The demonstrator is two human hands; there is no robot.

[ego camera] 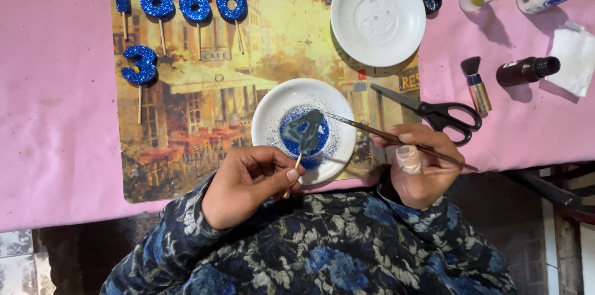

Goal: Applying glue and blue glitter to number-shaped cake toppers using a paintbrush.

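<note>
Head view, scissors [441, 111] beside right hand [416, 168]

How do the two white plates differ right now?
The near plate holds a pool of blue glitter, while the far plate shows only faint blue specks. The near plate has a grey cutout on a stick over it; nothing is over the far plate. Both are round and white.

— What covers the table?

— A plain pink cloth [56, 146], lit evenly, hanging over the near edge.

— And below that edge?

— Dark floor [80, 251], with pale marbled tiles [15, 261] at the bottom left corner, and a dark chair frame [545, 189] at the right edge.
</note>
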